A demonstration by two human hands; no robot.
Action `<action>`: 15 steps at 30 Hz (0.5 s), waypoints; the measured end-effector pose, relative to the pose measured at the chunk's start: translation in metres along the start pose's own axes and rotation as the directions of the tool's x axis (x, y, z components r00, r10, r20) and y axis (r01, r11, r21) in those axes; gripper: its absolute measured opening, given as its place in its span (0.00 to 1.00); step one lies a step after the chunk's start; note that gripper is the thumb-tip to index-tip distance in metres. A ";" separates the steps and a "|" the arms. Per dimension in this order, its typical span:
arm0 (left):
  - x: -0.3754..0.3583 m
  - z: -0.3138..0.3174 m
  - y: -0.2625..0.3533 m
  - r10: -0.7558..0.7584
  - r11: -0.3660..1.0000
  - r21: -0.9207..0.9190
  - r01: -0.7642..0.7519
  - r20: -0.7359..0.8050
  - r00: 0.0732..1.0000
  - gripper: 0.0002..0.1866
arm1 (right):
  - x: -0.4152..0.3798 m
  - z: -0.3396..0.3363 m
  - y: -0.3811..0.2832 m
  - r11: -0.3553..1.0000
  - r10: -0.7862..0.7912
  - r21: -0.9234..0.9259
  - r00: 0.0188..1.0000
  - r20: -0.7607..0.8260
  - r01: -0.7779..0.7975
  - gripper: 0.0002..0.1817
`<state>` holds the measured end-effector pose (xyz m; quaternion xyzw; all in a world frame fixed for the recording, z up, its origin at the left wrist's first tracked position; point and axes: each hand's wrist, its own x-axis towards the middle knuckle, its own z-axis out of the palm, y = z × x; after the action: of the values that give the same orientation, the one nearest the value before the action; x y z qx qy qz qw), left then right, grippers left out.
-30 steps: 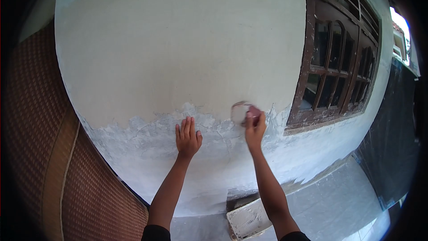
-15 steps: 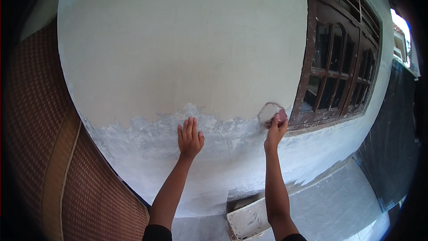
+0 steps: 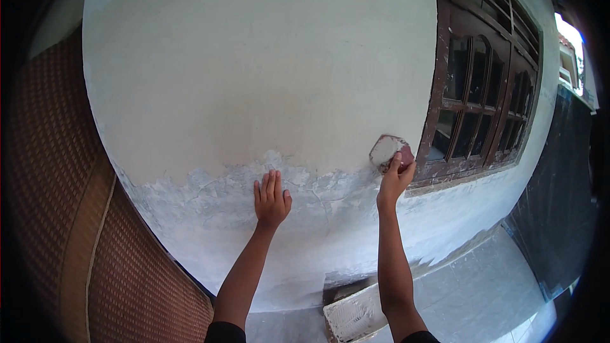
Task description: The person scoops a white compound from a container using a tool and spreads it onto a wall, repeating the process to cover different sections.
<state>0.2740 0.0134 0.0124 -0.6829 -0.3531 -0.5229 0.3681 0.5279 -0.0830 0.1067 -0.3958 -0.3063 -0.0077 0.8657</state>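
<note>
My left hand (image 3: 272,202) lies flat against the wall (image 3: 273,76), fingers pointing up, on the rough whitish patch below the smoother cream paint. To the right, my right hand (image 3: 396,179) pinches a thin, irregular piece of sheet (image 3: 389,152), pale on one part and reddish-brown near my fingers. The piece is at the wall just left of the window frame, around the upper border of the rough patch. Whether its far edge touches the wall I cannot tell.
A brown wooden window (image 3: 473,98) with glass panes is set in the wall at the right. Woven brown panels (image 3: 136,260) stand at the left. Low down, a whitish crusted tray (image 3: 356,312) lies beside the grey floor (image 3: 470,286). A dark sheet (image 3: 559,197) hangs at the far right.
My right hand and the piece have moved slightly up, and the piece shows more of its pale face. My left hand has stayed nearly in place on the wall.
</note>
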 end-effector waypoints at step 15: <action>0.001 0.001 -0.001 -0.003 1.000 -0.001 0.003 0.011 1.000 0.27 | -0.019 0.010 -0.029 0.997 -0.020 0.077 0.984 0.175 0.007 0.18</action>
<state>0.2740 0.0148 0.0137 -0.6855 -0.3559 -0.5199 0.3649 0.4992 -0.1004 0.1216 -0.3596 -0.3842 0.0331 0.8497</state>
